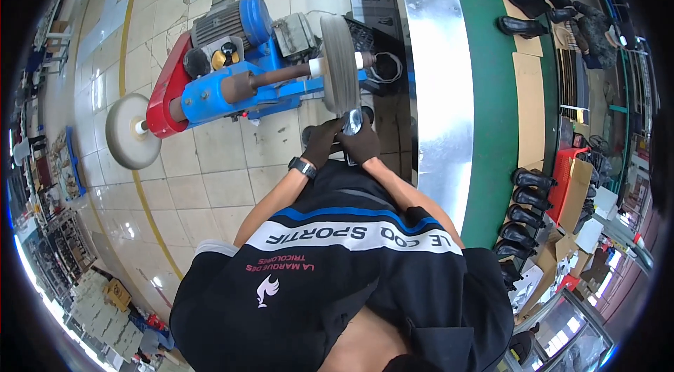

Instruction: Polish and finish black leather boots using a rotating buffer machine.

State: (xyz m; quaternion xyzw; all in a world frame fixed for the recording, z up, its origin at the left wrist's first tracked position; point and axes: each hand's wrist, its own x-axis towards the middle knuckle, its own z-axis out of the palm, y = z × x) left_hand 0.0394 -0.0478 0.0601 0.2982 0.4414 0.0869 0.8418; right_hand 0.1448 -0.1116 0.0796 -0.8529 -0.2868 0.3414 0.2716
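Both of my hands wear dark brown gloves and are close together in front of my body. My left hand (323,142) and my right hand (361,142) are closed around a glossy black shoe (353,122), mostly hidden by the gloves. The shoe's shiny upper end is at the lower rim of a grey buffing wheel (340,67); whether they touch I cannot tell. This wheel sits on the right end of the shaft of a blue polishing machine (202,97).
A second, pale wheel (132,131) is on the machine's left end, beside a red belt guard (167,84) and a motor (228,21). To my right runs a metal-edged bench (442,84) with a green top. Black shoes (523,221) line its far side.
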